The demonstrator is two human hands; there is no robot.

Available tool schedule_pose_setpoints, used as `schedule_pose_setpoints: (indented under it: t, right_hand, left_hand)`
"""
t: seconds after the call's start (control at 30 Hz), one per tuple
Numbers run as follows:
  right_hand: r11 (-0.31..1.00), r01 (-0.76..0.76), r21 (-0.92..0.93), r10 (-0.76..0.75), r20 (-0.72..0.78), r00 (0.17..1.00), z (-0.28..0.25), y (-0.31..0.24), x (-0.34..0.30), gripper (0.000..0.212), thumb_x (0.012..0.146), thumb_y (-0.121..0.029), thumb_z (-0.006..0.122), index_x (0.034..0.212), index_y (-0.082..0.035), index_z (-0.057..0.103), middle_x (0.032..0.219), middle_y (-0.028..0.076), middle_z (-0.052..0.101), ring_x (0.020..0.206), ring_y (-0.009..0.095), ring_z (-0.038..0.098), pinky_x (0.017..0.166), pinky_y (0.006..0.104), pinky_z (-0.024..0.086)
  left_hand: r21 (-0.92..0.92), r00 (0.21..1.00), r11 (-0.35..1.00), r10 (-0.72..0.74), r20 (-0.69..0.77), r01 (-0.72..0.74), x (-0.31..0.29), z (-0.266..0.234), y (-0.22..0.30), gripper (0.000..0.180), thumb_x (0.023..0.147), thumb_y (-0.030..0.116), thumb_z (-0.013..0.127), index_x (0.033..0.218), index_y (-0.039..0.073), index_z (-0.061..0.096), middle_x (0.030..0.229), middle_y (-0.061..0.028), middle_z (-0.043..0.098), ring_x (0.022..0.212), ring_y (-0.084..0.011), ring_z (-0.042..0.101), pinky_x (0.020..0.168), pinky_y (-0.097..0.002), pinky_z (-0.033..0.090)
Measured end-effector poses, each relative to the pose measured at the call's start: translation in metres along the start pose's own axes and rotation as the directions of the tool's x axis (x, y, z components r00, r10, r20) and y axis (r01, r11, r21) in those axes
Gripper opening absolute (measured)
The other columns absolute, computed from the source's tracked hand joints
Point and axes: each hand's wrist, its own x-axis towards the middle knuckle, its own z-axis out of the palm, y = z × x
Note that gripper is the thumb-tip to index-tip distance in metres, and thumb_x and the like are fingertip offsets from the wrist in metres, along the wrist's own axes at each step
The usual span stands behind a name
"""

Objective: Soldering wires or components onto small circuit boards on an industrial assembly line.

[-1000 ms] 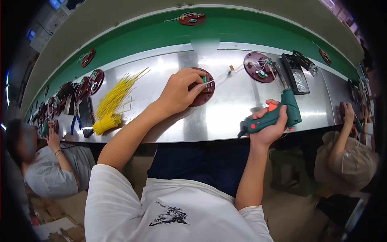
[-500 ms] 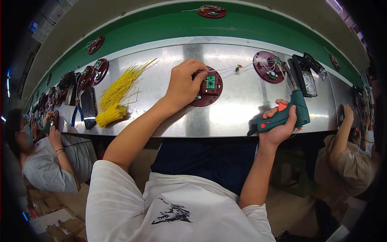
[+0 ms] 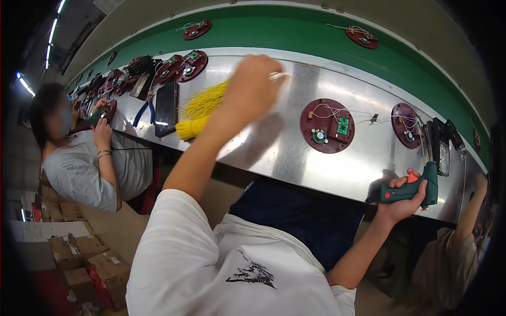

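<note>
My left hand point(image 3: 255, 87) is raised over the metal bench, smeared by motion, above the yellow wires. Near its fingertips is a whitish streak that I cannot make out. In my right hand point(image 3: 403, 200) is a green pistol-shaped soldering gun point(image 3: 406, 190) with an orange trigger, its thin tip pointing up toward a dark red disc point(image 3: 406, 125) with white wires. Another dark red disc point(image 3: 327, 126), with a green circuit board point(image 3: 342, 126) and a small round part, lies between my hands. Thin wires with a small component point(image 3: 375, 117) run between the two discs.
A bundle of yellow wires point(image 3: 191, 129), a black flat device point(image 3: 166, 108) and blue-handled pliers point(image 3: 144, 111) lie left. Black parts point(image 3: 441, 147) sit right of the gun. More discs stand on the green strip point(image 3: 295, 34). People work on either side; cardboard boxes point(image 3: 108, 268) stand lower left.
My left hand has left the middle disc and swung up and left toward the yellow wires. The view has turned left, shifting the bench rightward. My right hand still grips the soldering gun.
</note>
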Motion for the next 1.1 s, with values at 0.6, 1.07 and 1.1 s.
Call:
schedule_pose_setpoints:
  t: [0.6,1.07,1.1]
  right_hand:
    - [0.999,0.024,0.03,-0.025,0.021,0.999,-0.002,-0.005,-0.001,0.04,0.103,-0.036,0.039,0.102,0.0,0.056,0.067,0.005,0.052,0.056,0.013,0.048,0.054,0.0263,0.04]
    - [0.998,0.038,0.059,-0.046,0.126,0.991,-0.009,0.001,0.002,0.038,0.103,-0.033,0.037,0.102,0.001,0.055,0.1,0.012,0.056,0.059,0.012,0.051,0.054,0.0269,0.043]
    - [0.997,0.039,0.06,-0.046,0.13,0.99,-0.009,0.002,0.002,0.038,0.104,-0.032,0.037,0.102,0.002,0.055,0.104,0.013,0.056,0.059,0.011,0.051,0.054,0.0269,0.044]
  left_hand:
    - [-0.08,0.989,0.995,-0.049,0.137,0.06,-0.016,-0.037,-0.072,0.011,0.088,0.003,0.061,0.093,-0.004,0.066,0.086,-0.0189,0.068,0.08,-0.0331,0.067,0.075,-0.0387,0.052]
    - [-0.043,0.977,0.978,-0.203,0.068,0.206,-0.022,-0.047,-0.057,0.01,0.088,0.004,0.061,0.093,-0.002,0.066,0.086,-0.0158,0.068,0.069,-0.0294,0.064,0.067,-0.0353,0.051]
    - [-0.007,0.97,0.975,-0.222,0.099,0.223,-0.023,-0.049,-0.058,0.01,0.088,0.005,0.062,0.093,-0.002,0.067,0.087,-0.0158,0.068,0.072,-0.0297,0.065,0.068,-0.0355,0.052]
